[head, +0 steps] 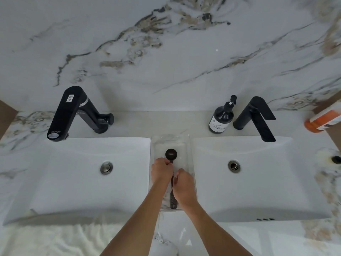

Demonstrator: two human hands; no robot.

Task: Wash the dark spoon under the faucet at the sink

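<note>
The dark spoon lies lengthwise in a clear plastic tray on the strip of counter between two white sinks, bowl pointing away from me. My left hand pinches the neck just below the bowl. My right hand grips the handle's middle, and the handle end sticks out below it. A black faucet stands behind the left sink. Another black faucet stands behind the right sink. No water is running.
A dark soap pump bottle stands left of the right faucet. An orange and white bottle lies at the right edge. A small dark round object sits on the counter far right. A white towel covers the near left counter.
</note>
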